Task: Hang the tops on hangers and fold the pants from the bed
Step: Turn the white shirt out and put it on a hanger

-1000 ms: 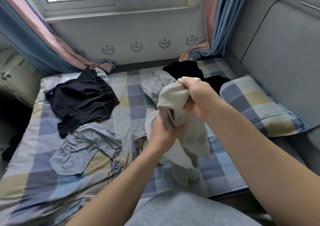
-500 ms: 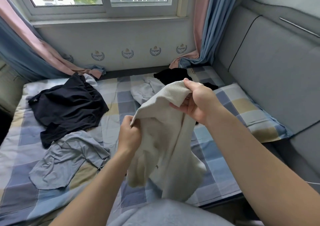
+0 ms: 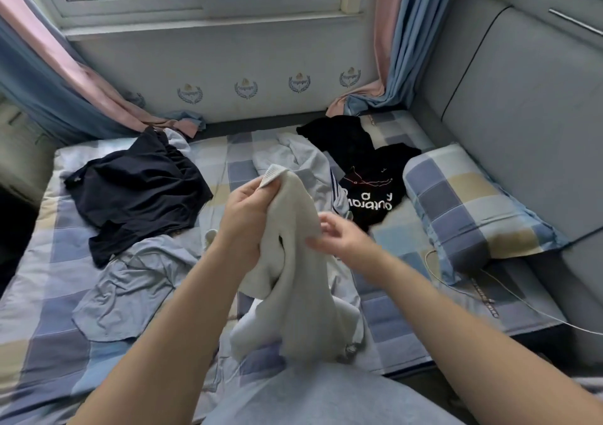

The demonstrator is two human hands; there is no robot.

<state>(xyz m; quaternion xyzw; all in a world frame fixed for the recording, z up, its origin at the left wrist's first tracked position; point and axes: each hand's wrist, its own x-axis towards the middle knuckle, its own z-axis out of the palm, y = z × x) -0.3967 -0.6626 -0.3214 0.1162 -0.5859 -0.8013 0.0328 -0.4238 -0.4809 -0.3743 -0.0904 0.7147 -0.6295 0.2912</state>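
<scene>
the left hand (image 3: pixel 243 219) is clenched round a cream knit garment (image 3: pixel 300 294), gripping it just below a ribbed edge (image 3: pixel 272 175) that sticks up above the fist. the rest of the cloth hangs in a bunched column over the near part of the bed (image 3: pixel 49 294), its lower end close to the person's lap. the right hand (image 3: pixel 342 238) is at the garment's right side with its fingers (image 3: pixel 315 243) against the fabric; motion blur makes it impossible to tell whether they pinch the cloth or only touch it

this looks like the sorting step: the piece is lifted but not spread, so it is not clear whether it is a top or a pair of pants. the ribbed band could be a hem, a cuff or a waistband. the next move probably calls for the right hand to find a second corner or seam and draw the cloth wide, so its shape shows and it can go either to a hanger or into a fold. no hanger is in view

on the bed lie a black garment (image 3: pixel 137 193) at the left, a grey-blue shirt (image 3: pixel 130 284) just in front of it, a pale grey garment with dark stripes (image 3: pixel 303 163) behind the hands, and a black t-shirt with white lettering (image 3: pixel 368 193) beside a checked pillow (image 3: pixel 466 206)
</scene>
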